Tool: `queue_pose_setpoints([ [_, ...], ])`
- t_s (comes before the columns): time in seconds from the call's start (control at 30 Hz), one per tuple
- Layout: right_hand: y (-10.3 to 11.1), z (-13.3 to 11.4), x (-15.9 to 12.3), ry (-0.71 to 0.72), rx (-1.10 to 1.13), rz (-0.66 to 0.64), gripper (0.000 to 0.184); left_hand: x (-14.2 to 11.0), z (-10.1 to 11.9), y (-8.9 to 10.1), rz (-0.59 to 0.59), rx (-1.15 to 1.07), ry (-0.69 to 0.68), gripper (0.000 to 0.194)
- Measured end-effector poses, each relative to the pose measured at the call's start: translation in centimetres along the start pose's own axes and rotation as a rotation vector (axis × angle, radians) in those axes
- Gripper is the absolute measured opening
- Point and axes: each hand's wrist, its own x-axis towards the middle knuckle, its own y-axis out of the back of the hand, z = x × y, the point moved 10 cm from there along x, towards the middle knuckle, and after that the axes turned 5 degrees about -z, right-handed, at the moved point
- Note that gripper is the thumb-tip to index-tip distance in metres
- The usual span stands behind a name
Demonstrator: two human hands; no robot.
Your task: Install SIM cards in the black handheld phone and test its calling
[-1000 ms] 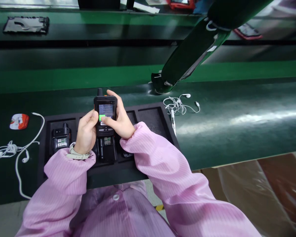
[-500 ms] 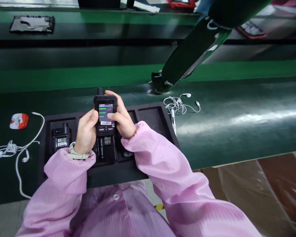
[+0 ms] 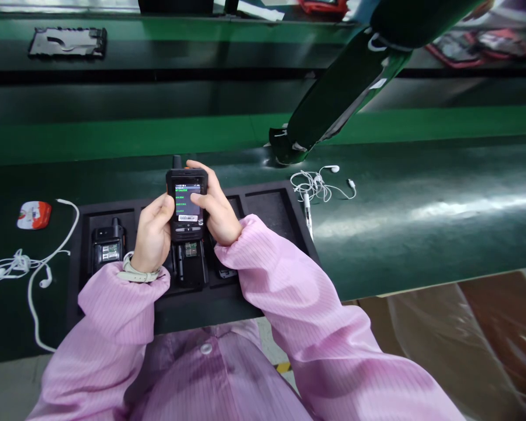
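Note:
Both hands hold a black handheld radio (image 3: 186,228) with a stub antenna and a lit screen bearing green text lines. My left hand (image 3: 154,234) grips its left side, thumb along the edge. Around its right side wraps my right hand (image 3: 219,213), with the thumb on the screen. Below lies a black compartment tray (image 3: 276,213). In its left compartment rests another radio (image 3: 109,248) with its battery bay exposed. A further open-backed device (image 3: 191,263) sits in the middle, partly hidden by the held radio. Another dark device is mostly covered by my right sleeve.
White earphones (image 3: 315,186) and a pen (image 3: 308,216) lie right of the tray. To the left are more earphones (image 3: 13,268), a white cable (image 3: 34,298) and a red-and-white item (image 3: 34,215). A dark green post (image 3: 333,99) rises behind. A conveyor carries a black tray-like part (image 3: 68,42).
The text on the radio's screen has scrolled, and my right thumb has moved slightly up the screen. Parts on the far conveyor have shifted, the black one to the right.

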Motion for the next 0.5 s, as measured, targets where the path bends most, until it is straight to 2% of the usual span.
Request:
queue_pose_setpoints([
  [0.17,0.04,-0.15,-0.13,-0.007,-0.004,0.005,0.069,-0.01,0.09,-0.09,0.0,-0.017,-0.004,0.043],
  [0.37,-0.24,-0.11,-0.1,-0.013,0.038,-0.035,0.075,-0.04,0.1,-0.12,-0.007,0.014,-0.007,0.035],
  [0.5,-0.38,-0.3,-0.21,-0.013,0.024,-0.056,0.078,-0.07,0.16,-0.15,-0.007,-0.001,-0.006,0.038],
])
